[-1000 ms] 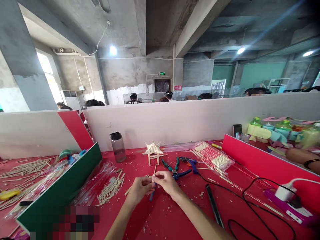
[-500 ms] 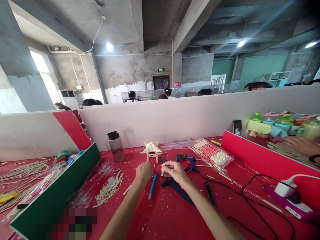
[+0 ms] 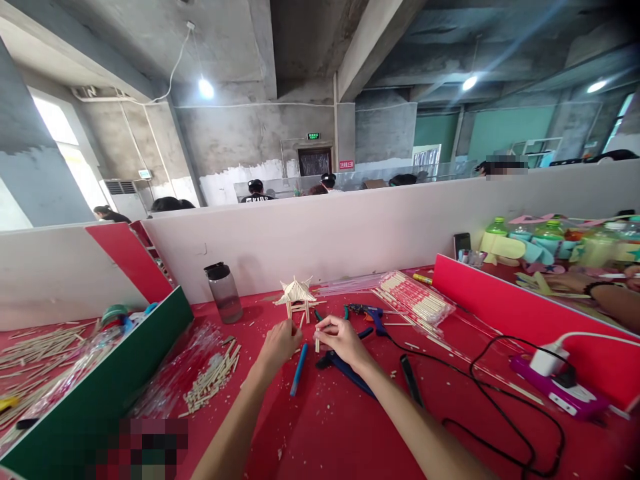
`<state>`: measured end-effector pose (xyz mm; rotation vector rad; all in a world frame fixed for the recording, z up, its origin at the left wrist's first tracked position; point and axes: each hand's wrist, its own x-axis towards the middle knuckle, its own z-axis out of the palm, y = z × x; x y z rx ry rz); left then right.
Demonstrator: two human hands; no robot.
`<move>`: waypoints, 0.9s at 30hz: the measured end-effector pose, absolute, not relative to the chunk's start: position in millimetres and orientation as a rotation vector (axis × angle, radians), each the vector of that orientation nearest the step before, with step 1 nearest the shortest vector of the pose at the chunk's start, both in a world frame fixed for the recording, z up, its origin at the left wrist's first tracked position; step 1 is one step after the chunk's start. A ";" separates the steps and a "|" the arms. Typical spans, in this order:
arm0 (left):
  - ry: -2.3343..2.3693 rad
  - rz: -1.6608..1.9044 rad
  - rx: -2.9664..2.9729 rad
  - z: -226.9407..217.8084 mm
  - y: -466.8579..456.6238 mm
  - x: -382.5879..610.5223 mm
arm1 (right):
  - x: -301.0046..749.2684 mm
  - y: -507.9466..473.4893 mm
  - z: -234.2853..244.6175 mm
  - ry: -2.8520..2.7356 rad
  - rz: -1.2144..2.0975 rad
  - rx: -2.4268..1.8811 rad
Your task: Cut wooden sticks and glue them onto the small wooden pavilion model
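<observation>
My right hand (image 3: 343, 340) pinches short pale wooden stick pieces (image 3: 317, 344) upright between thumb and fingers. My left hand (image 3: 281, 343) is closed just left of it, fingers curled downward; whatever they hold is hidden. Behind both hands stands a small pavilion model (image 3: 296, 293) built of wooden sticks, with a pointed roof and thin legs. A blue pen (image 3: 299, 371) lies on the red table between my forearms. Blue-handled pliers (image 3: 345, 375) lie partly under my right hand and wrist. A blue glue gun (image 3: 373, 316) rests beyond my right hand.
A pile of cut sticks (image 3: 213, 379) and a water bottle (image 3: 224, 293) are to the left, beside a green divider (image 3: 100, 387). Packaged sticks (image 3: 417, 298), a black marker-like object (image 3: 411, 380), a looping cable and a purple power strip (image 3: 560, 387) are to the right.
The whole view has shifted slightly, so the scene sits further left. Both hands keep nearly the same pose, the right still pinching the stick pieces.
</observation>
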<state>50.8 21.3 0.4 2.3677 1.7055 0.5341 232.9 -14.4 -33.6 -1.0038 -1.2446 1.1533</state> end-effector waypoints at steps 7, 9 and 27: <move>0.950 0.965 1.507 -15.6 -17.4 34.9 | 218.0 -21.6 -31.9 -1.193 1.209 -0.972; 0.919 0.994 1.416 -19.0 -21.4 36.9 | 214.1 -23.7 -32.1 -1.190 1.210 -0.968; 1.009 1.022 1.461 -26.3 -25.1 42.6 | 204.7 -33.8 -26.9 -1.115 1.281 -1.005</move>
